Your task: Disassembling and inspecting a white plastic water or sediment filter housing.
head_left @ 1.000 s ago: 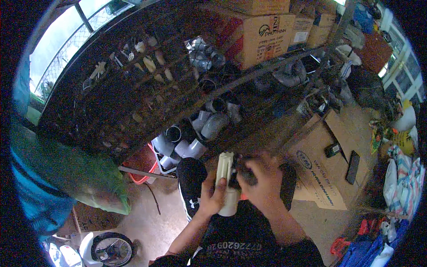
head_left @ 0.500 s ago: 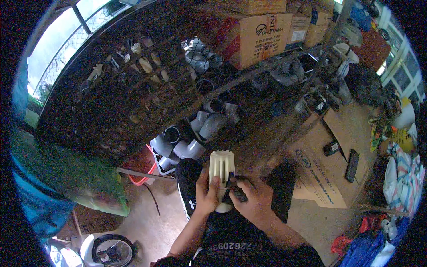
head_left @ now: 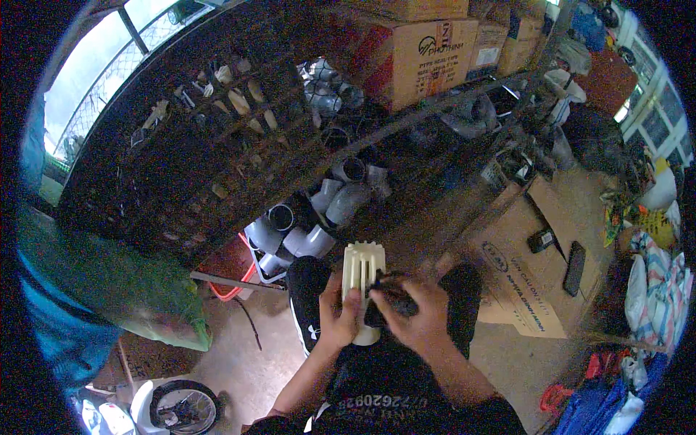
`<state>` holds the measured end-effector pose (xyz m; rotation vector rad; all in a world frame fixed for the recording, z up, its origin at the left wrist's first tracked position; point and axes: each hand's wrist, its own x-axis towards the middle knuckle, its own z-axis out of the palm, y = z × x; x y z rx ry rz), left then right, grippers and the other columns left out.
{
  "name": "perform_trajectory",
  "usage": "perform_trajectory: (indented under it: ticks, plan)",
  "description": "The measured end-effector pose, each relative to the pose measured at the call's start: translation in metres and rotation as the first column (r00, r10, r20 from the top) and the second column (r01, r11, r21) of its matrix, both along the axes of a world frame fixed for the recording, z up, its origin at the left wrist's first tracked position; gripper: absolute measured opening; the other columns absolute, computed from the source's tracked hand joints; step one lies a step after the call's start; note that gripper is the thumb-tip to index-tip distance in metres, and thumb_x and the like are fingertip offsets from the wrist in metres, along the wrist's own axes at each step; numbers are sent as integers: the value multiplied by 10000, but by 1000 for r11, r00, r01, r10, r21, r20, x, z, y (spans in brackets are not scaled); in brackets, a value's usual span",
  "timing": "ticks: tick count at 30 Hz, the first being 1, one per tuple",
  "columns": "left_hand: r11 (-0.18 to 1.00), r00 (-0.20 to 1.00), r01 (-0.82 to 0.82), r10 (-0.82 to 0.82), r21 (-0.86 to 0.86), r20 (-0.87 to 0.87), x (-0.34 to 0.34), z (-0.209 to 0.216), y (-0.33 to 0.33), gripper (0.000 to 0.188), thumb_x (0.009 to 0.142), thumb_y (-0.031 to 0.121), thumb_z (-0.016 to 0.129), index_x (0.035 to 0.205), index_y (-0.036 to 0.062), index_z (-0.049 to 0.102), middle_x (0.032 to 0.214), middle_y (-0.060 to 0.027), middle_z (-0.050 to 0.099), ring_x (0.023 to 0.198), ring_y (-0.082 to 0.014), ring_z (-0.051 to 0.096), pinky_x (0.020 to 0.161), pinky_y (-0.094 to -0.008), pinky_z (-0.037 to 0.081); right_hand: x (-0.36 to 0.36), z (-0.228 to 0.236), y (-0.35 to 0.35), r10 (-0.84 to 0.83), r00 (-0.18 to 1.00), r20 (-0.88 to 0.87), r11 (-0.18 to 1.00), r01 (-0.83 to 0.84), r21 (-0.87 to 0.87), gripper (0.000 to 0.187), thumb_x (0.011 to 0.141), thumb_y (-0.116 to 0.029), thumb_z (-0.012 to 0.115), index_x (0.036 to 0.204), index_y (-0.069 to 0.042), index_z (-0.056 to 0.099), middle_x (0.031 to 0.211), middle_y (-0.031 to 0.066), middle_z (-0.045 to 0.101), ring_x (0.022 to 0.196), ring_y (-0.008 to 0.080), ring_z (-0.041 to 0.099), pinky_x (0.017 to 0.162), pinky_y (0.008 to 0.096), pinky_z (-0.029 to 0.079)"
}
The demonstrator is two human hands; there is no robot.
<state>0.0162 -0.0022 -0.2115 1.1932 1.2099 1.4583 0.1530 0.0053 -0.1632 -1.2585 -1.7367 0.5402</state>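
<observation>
A cream ribbed plastic part (head_left: 361, 279) stands upright over the lap, left hand (head_left: 338, 319) wrapped around its lower side. Right hand (head_left: 419, 319) closed on a small black tool (head_left: 388, 301) pressed against it. Grey pipe elbows (head_left: 319, 225) lie just beyond; cardboard box (head_left: 525, 275) to the right.

Concrete floor (head_left: 239, 362) with a metal shelf rack (head_left: 217, 145) standing on it. Grey pipe elbows (head_left: 341, 199) sit on the rack's lower shelf; cardboard boxes (head_left: 424, 54) rest on its upper shelf. Right of the rack, an opened cardboard box (head_left: 529, 283) lies on the floor. Below the rack's left end, a red basket (head_left: 232, 268) stands on the floor.
</observation>
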Motion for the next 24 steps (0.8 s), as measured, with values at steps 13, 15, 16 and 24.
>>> perform_trajectory:
  ticks: [13, 15, 16, 24]
  plan:
    - [996, 992, 32, -21, 81, -127, -11, -4, 0, 446, 806, 295, 533, 1088, -46, 474, 919, -130, 578, 835, -180, 559, 732, -307, 442, 16, 16, 9, 78, 990, -121, 987, -94, -129, 219, 678, -146, 690, 849, -35, 608, 822, 99, 625, 763, 216, 601, 733, 309, 446]
    - [997, 990, 44, -34, 69, -136, -12, 0, 0, 446, 801, 293, 535, 1086, -45, 475, 911, -130, 578, 829, -177, 560, 722, -308, 444, 17, 21, 15, 100, 992, -76, 984, -110, -137, 220, 688, -141, 678, 860, -26, 602, 838, 119, 626, 796, 229, 609, 751, 317, 457]
    - [997, 987, 52, -43, 56, -154, -13, 3, 1, 445, 802, 296, 533, 1084, -44, 477, 912, -129, 577, 825, -174, 558, 721, -308, 443, 16, 21, 19, 82, 991, -104, 984, -97, -147, 230, 685, -145, 685, 865, -27, 603, 838, 118, 628, 798, 225, 610, 751, 318, 458]
    - [985, 984, 172, -173, 12, 41, -16, 2, 10, 466, 845, 345, 472, 1111, -38, 461, 985, -122, 553, 911, -175, 517, 788, -297, 408, 10, 4, 0, 150, 980, -127, 979, -165, -121, 246, 664, -154, 721, 847, -27, 616, 819, 101, 632, 778, 226, 614, 740, 318, 464]
